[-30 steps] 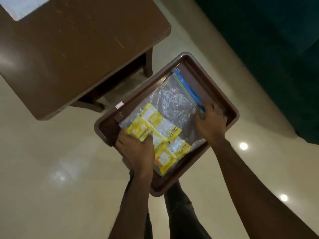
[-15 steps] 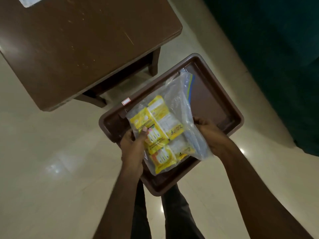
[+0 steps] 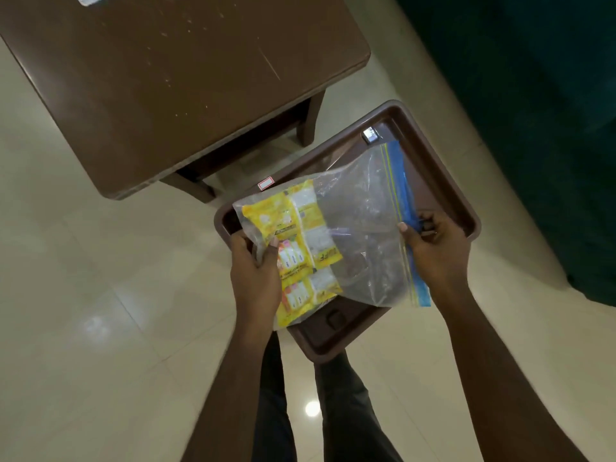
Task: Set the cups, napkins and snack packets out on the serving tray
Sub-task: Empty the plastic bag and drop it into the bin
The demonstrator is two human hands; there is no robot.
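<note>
Seen from above, a person holds a clear zip-top plastic bag (image 3: 360,228) in both hands, just above a brown rectangular plastic serving tray (image 3: 443,171). What supports the tray is hidden.

The left hand (image 3: 255,278) grips the bag's full end, its fingers (image 3: 270,253) curled round the plastic with the thumb pressing on top. Several yellow snack packets (image 3: 293,238) are bunched inside, directly beside these fingers, so this hand seems to be carrying the weight.

The right hand (image 3: 433,248) pinches the blue seal strip (image 3: 398,175) at the bag's mouth. The strip runs away from those fingers on both sides. This grip probably steadies the mouth for opening, so the packets can come out onto the tray below.

No packet lies loose on the tray. Beyond both hands stands a dark brown wooden tabletop (image 3: 166,95). No cups are in view.
</note>
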